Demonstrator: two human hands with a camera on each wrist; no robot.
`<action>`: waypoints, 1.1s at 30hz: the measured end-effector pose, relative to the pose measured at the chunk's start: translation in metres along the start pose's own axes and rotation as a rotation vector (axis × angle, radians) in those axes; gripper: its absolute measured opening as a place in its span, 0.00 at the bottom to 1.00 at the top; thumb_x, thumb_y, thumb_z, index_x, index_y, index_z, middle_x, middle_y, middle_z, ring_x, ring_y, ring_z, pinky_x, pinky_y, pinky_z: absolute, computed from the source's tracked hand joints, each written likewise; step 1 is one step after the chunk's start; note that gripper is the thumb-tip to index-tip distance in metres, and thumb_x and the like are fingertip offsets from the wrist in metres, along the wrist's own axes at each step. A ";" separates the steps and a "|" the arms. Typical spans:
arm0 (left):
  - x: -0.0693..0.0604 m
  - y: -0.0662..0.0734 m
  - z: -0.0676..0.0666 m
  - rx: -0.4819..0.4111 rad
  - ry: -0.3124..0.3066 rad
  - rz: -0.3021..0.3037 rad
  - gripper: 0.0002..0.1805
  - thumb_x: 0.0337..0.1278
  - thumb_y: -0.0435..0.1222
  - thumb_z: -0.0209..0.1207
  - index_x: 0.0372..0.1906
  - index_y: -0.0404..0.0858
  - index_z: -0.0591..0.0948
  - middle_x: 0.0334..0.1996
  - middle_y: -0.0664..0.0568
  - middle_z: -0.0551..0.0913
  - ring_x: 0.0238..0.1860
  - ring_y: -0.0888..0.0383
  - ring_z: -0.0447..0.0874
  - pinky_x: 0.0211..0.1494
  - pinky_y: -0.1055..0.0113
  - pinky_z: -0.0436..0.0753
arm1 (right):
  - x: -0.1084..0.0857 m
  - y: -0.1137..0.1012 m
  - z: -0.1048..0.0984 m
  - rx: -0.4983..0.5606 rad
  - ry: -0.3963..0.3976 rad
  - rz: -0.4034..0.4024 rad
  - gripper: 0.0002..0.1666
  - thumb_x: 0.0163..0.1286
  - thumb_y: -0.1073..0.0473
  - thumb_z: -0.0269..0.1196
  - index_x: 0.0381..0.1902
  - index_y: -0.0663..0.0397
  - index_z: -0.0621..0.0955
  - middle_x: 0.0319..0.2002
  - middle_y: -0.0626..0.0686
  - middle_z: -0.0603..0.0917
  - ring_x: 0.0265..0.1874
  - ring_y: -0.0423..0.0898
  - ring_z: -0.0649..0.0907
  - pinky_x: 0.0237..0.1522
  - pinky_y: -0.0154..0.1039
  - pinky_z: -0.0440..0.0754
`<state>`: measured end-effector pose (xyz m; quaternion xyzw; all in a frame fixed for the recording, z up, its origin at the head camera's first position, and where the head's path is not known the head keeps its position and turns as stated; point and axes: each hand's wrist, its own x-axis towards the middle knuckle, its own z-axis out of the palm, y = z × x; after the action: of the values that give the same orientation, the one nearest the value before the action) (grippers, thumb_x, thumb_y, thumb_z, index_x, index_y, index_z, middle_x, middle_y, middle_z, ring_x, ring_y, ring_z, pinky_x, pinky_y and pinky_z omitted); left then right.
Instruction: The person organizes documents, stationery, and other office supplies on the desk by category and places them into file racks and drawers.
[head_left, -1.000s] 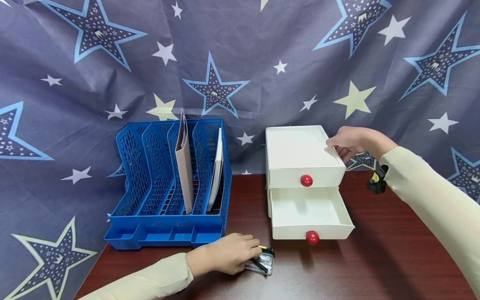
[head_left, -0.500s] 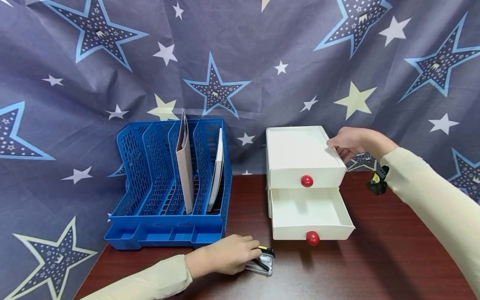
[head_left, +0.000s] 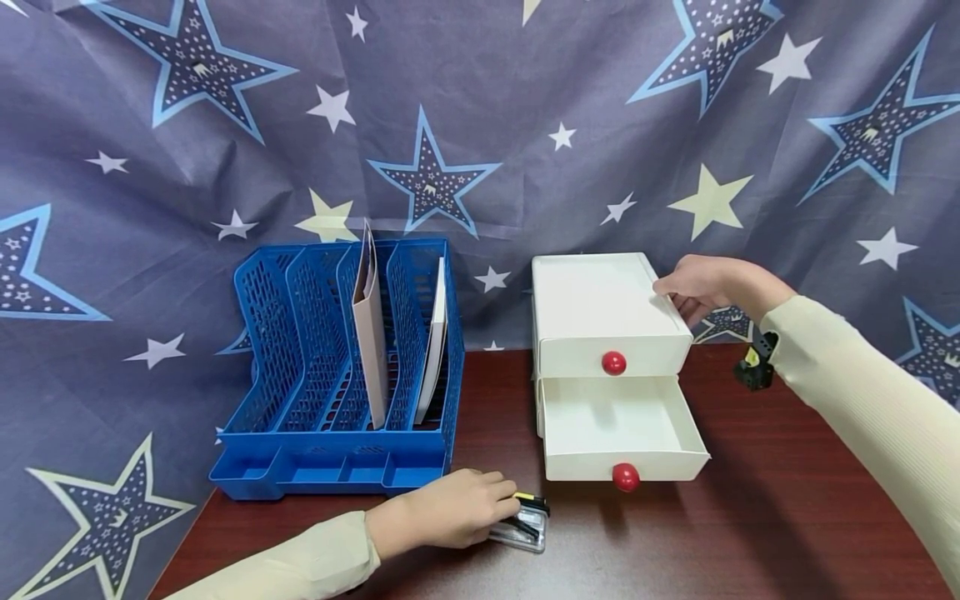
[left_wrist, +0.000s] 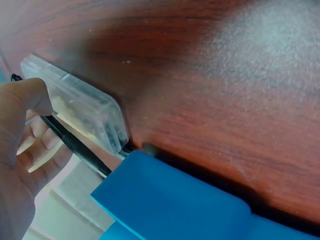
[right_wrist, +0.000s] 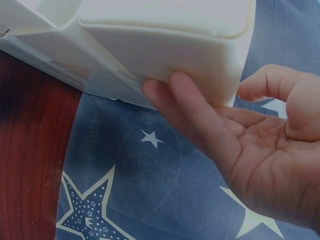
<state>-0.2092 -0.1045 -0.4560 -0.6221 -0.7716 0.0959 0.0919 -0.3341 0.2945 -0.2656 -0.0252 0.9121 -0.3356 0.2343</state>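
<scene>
In the head view, my left hand (head_left: 468,508) is low over the table near the centre, pinching a slim black pen (left_wrist: 75,147). Close under its fingers is a clear plastic case (head_left: 517,542), whose contents are blurred. A black-and-yellow item (head_left: 532,502) shows just beyond the fingertips, its kind unclear. My right hand (head_left: 701,283) rests against the right side of the white drawer cabinet (head_left: 600,292), near its back corner. Seen from the right wrist, two fingers (right_wrist: 192,97) lie fairly straight on the cabinet's side.
The cabinet's lower drawer (head_left: 607,417) is pulled out; the upper one is closed. Both have red knobs. At left stands a blue file organizer (head_left: 330,437) holding a beige folder (head_left: 371,350) and a white book (head_left: 431,358). A star-patterned cloth (head_left: 480,92) hangs behind.
The pen's visible end has shifted slightly upward over the clear case, with a tiny movement of the left hand. My right hand and the cabinet stay where they were.
</scene>
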 end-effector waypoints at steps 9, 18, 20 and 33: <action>0.000 0.000 -0.012 0.020 0.034 0.013 0.15 0.60 0.43 0.68 0.50 0.47 0.80 0.41 0.60 0.82 0.39 0.67 0.77 0.38 0.78 0.80 | -0.001 -0.001 0.001 -0.009 0.009 0.001 0.35 0.79 0.52 0.46 0.65 0.84 0.64 0.47 0.68 0.83 0.38 0.48 0.88 0.45 0.48 0.89; 0.000 0.001 -0.034 0.081 0.028 0.004 0.18 0.55 0.42 0.70 0.50 0.48 0.81 0.40 0.60 0.82 0.39 0.66 0.77 0.37 0.77 0.80 | -0.001 -0.001 0.001 -0.003 0.007 -0.004 0.35 0.79 0.53 0.46 0.65 0.84 0.64 0.47 0.69 0.83 0.39 0.48 0.88 0.45 0.48 0.89; 0.001 0.000 -0.038 0.092 0.028 0.003 0.17 0.55 0.42 0.70 0.49 0.48 0.80 0.39 0.61 0.81 0.38 0.66 0.77 0.36 0.77 0.79 | -0.001 -0.001 0.001 -0.003 0.008 -0.006 0.35 0.79 0.53 0.46 0.65 0.84 0.64 0.48 0.69 0.83 0.39 0.49 0.88 0.45 0.48 0.89; 0.010 0.000 -0.070 0.123 0.073 0.008 0.12 0.60 0.40 0.67 0.48 0.48 0.81 0.38 0.61 0.81 0.37 0.66 0.76 0.33 0.80 0.76 | 0.000 0.000 0.001 0.001 0.007 -0.009 0.35 0.79 0.53 0.46 0.65 0.84 0.64 0.48 0.70 0.83 0.39 0.49 0.88 0.45 0.48 0.89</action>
<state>-0.1932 -0.0926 -0.3885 -0.6216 -0.7576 0.1208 0.1579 -0.3335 0.2940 -0.2666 -0.0282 0.9125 -0.3374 0.2297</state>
